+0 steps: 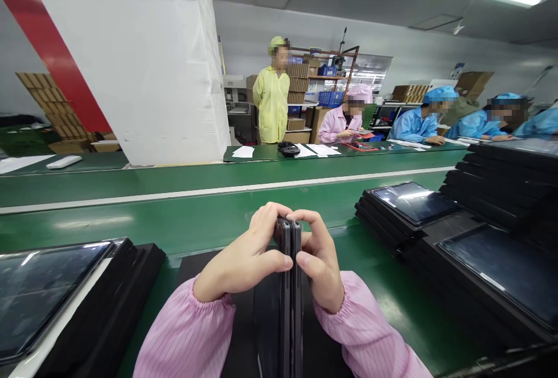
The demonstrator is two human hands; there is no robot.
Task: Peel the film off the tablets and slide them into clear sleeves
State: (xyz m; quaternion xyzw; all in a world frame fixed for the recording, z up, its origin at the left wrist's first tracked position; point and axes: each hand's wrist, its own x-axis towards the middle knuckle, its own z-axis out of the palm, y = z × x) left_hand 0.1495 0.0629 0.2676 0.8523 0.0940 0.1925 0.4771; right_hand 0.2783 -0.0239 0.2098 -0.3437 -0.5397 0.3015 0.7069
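Two dark tablets stand on edge, side by side, with their narrow sides towards me. My left hand grips the left tablet, its thumb pressed on the near edge and its fingers over the far top corner. Around the right tablet my right hand is closed in the same way. The two slabs touch or nearly touch, with a thin dark seam between them. Beneath them lies a black foam tray; the tablets hide their own lower ends and part of it.
Screens in black trays lie at the left. Tall stacks of black trays with screens stand at the right. A green conveyor belt runs across. Beyond it several co-workers sit, and one in yellow stands.
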